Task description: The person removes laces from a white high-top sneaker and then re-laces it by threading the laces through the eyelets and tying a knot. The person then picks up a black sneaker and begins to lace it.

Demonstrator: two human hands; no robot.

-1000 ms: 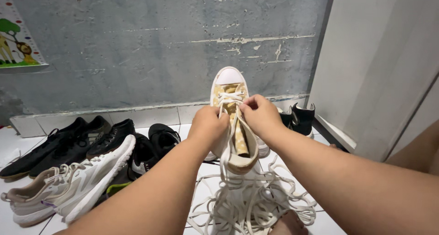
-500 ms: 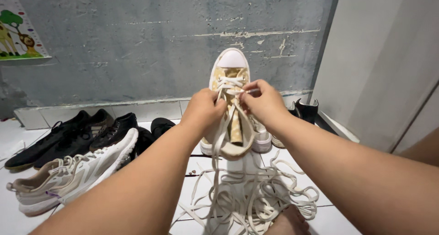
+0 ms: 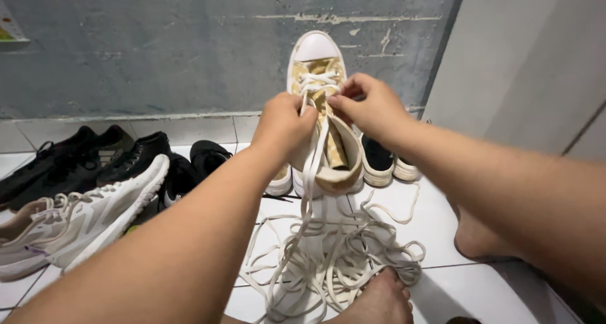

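I held the yellow sneaker [image 3: 319,103] up w/ left hand [image 3: 284,125] gripping its side, right hand [image 3: 369,106] pinching the lace [image 3: 312,172] near the toe eyelets. Mid-lacing; next eyelet probably needed careful threading.

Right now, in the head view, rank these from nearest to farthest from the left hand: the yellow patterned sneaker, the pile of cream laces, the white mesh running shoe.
1. Yellow patterned sneaker: gripped by the left hand.
2. Pile of cream laces: on the floor below.
3. White mesh running shoe: far left.
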